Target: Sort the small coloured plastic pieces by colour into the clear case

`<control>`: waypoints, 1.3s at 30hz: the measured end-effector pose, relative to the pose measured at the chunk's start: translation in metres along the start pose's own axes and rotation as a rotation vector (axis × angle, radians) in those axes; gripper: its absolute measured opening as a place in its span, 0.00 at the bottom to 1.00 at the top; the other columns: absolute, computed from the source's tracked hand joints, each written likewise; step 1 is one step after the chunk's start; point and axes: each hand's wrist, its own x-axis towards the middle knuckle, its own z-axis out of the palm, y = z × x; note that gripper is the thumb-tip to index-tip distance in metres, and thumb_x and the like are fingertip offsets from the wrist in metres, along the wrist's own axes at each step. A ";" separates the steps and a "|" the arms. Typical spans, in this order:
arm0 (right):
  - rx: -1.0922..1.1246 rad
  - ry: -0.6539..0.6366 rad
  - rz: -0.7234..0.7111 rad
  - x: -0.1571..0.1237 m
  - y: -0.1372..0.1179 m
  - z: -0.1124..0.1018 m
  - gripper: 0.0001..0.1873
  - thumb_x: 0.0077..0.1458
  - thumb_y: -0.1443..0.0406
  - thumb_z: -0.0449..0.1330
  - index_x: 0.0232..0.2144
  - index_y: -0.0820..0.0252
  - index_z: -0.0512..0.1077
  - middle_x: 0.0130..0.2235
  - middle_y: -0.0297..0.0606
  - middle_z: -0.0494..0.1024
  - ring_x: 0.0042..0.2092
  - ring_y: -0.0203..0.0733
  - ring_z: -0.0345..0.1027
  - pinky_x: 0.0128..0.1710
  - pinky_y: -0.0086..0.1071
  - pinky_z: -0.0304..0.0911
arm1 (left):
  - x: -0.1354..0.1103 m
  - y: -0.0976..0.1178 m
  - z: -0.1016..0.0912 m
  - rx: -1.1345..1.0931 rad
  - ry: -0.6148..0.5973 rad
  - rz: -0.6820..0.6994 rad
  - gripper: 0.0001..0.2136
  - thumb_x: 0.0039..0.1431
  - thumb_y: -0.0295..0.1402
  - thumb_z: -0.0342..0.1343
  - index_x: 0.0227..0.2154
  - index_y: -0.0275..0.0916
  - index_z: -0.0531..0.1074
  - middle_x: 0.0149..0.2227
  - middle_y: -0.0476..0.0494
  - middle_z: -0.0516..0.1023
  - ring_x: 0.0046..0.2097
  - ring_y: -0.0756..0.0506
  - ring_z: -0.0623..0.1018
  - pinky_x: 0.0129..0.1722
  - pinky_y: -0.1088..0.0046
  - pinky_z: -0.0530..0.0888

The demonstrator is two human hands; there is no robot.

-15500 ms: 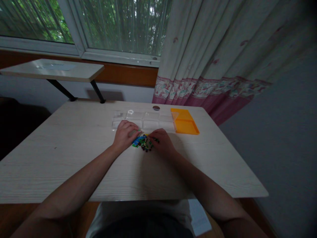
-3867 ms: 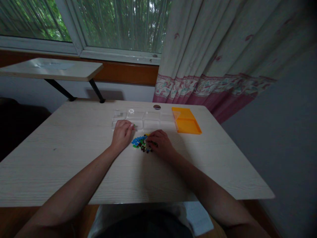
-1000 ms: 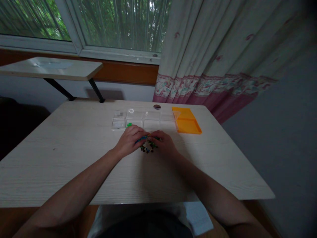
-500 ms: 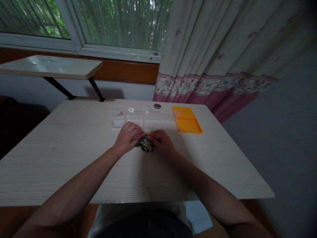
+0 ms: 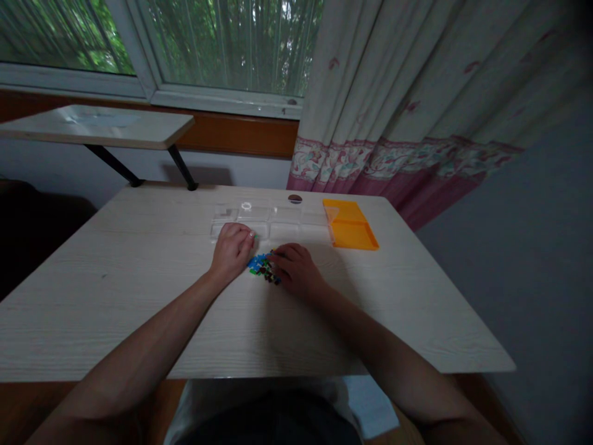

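A small pile of coloured pieces, probably toy bricks, in blue, green, dark and other colours, lies on the table between my hands. My left hand is just up and left of the pile, by the near edge of the clear compartment box. Its thumb and forefinger pinch a small green piece. My right hand rests at the pile's right side, fingers stretched over it and slightly apart. The palm side of that hand is hidden.
A yellow tray adjoins the clear box on the right. Behind them is a round hole in the pale wooden table. A raised shelf stands at back left, and a curtain hangs behind.
My left hand has moved up and left off the pile, with a small green piece in its fingertips. More blue pieces show. My right hand has shifted slightly and stays by the pile.
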 end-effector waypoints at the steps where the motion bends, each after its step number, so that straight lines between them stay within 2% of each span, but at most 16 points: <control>1: -0.018 -0.010 -0.003 0.000 -0.001 0.000 0.19 0.61 0.66 0.59 0.54 0.51 0.73 0.52 0.42 0.74 0.56 0.48 0.60 0.58 0.44 0.57 | 0.000 0.000 0.000 -0.001 -0.001 -0.002 0.15 0.69 0.34 0.45 0.29 0.40 0.72 0.37 0.42 0.76 0.44 0.43 0.71 0.50 0.59 0.67; 6: -0.051 -0.041 -0.027 -0.002 0.000 0.001 0.17 0.61 0.66 0.59 0.52 0.48 0.74 0.56 0.42 0.71 0.59 0.51 0.57 0.59 0.47 0.55 | -0.001 0.001 0.000 -0.017 -0.017 -0.005 0.15 0.68 0.34 0.46 0.28 0.40 0.72 0.37 0.42 0.76 0.44 0.43 0.71 0.50 0.59 0.67; 16: -0.006 0.005 0.040 0.000 0.004 -0.002 0.10 0.56 0.68 0.63 0.41 0.52 0.78 0.50 0.39 0.75 0.57 0.49 0.61 0.59 0.46 0.56 | -0.001 0.000 0.000 -0.021 -0.018 0.003 0.14 0.68 0.33 0.47 0.27 0.41 0.72 0.37 0.43 0.76 0.44 0.43 0.71 0.49 0.60 0.67; 20: 0.000 -0.002 0.051 0.000 0.007 -0.001 0.09 0.56 0.66 0.63 0.41 0.54 0.77 0.50 0.41 0.75 0.56 0.49 0.61 0.58 0.45 0.56 | -0.001 0.000 0.000 -0.023 -0.016 -0.006 0.14 0.68 0.33 0.47 0.27 0.41 0.72 0.37 0.42 0.76 0.44 0.43 0.71 0.49 0.60 0.67; 25: 0.009 0.006 0.068 0.000 0.008 -0.002 0.12 0.55 0.65 0.65 0.43 0.54 0.76 0.50 0.42 0.75 0.55 0.49 0.62 0.57 0.46 0.56 | -0.001 0.000 0.001 -0.019 -0.025 -0.017 0.14 0.68 0.34 0.46 0.28 0.41 0.73 0.37 0.42 0.76 0.44 0.43 0.72 0.50 0.59 0.67; 32: 0.000 -0.014 0.077 0.001 0.005 -0.006 0.08 0.54 0.66 0.65 0.39 0.54 0.77 0.48 0.40 0.76 0.54 0.49 0.63 0.57 0.45 0.57 | -0.001 -0.002 0.002 -0.024 -0.025 -0.006 0.13 0.67 0.33 0.47 0.28 0.41 0.73 0.37 0.43 0.76 0.44 0.43 0.71 0.49 0.59 0.67; 39: 0.017 -0.015 0.065 0.002 0.006 -0.005 0.07 0.55 0.67 0.64 0.39 0.56 0.76 0.47 0.40 0.77 0.53 0.48 0.64 0.57 0.44 0.56 | 0.000 -0.007 0.001 0.028 0.010 -0.014 0.12 0.67 0.34 0.49 0.30 0.40 0.73 0.37 0.43 0.76 0.44 0.42 0.72 0.49 0.60 0.66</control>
